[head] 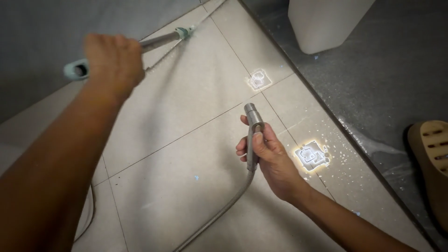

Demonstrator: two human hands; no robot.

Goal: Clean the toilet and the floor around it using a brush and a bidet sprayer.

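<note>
Nearest the camera, a flexible metal hose (219, 212) with a ribbed, spiral-wound surface rises from the bottom edge of the head view and curves up to the right hand (269, 158). That hand is closed in a fist-like grip around a brushed-steel spray nozzle (253, 126), a slim cylindrical body with a short stepped tip pointing up and away; the thumb lies pressed along the lever at its back. The nozzle is held in mid-frame against the pale wall tiles (186, 107).

The tiles are large, smooth and matt beige, divided by thin dark grout lines. Two bright, glossy reflections sit on them, one just right of the right hand and one beyond the nozzle tip, with scattered small white droplets around the nearer one.

At the right edge, a tan moulded slipper (431, 158) with slotted vents rests on dark grey, mottled stone flooring (392, 79).

Farther off, the left hand (114, 60) is wrapped tightly round a long-handled tool (158, 43): a metal shaft with a pale mint plastic end cap and collar, slanting up to the right.

Farthest, a white smooth-walled container (326, 23) stands on the dark floor.
</note>
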